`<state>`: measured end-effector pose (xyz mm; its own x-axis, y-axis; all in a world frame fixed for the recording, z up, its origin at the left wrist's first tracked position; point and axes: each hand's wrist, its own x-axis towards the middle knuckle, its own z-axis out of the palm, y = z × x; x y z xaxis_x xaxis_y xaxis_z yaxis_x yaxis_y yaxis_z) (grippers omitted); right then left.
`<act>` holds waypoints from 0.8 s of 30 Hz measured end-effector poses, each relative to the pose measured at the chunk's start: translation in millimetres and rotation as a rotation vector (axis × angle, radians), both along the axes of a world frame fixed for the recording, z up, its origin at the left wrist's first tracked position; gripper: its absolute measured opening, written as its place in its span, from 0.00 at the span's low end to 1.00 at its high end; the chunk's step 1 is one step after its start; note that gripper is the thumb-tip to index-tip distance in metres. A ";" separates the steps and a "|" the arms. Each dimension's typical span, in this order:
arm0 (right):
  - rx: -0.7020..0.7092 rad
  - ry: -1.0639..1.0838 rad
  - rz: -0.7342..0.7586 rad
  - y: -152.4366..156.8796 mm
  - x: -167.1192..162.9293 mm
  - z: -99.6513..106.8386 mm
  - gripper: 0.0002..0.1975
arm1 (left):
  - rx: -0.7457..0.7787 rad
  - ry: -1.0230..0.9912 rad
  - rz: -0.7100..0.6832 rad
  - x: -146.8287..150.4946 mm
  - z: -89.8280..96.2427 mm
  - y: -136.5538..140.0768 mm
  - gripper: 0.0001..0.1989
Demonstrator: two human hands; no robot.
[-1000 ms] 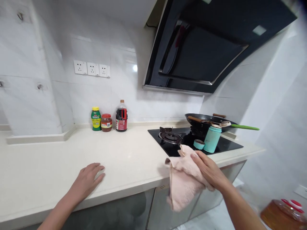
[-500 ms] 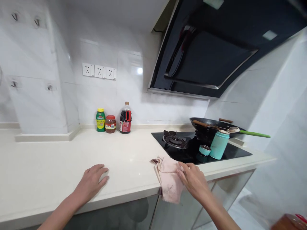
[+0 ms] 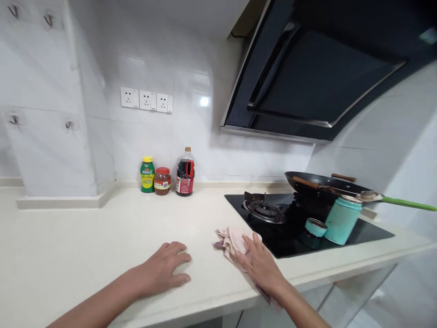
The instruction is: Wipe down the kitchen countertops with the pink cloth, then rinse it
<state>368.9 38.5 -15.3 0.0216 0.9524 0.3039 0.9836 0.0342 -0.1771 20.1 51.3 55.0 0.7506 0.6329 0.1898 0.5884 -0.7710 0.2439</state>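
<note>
My right hand (image 3: 260,263) presses flat on a pale pink cloth (image 3: 233,239) that lies on the cream countertop (image 3: 102,246), just left of the black gas hob (image 3: 293,225). Part of the cloth is hidden under my palm and wrist. My left hand (image 3: 165,271) rests palm down on the bare countertop a little to the left, fingers spread, holding nothing.
A teal canister (image 3: 342,219) and its lid (image 3: 315,226) stand on the hob by a black wok (image 3: 324,184) with a green-handled spoon (image 3: 396,200). Three condiment bottles (image 3: 167,175) stand against the tiled back wall. A dark range hood (image 3: 324,73) hangs overhead.
My right hand brought the cloth from hanging over the counter's edge up onto the countertop and now presses it flat. My left hand stayed palm down on the counter.
</note>
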 end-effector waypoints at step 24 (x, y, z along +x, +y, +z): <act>-0.135 -0.020 0.146 259.6 -128.8 41.2 0.37 | 0.015 -0.164 -0.046 -12.9 -51.6 32.0 0.20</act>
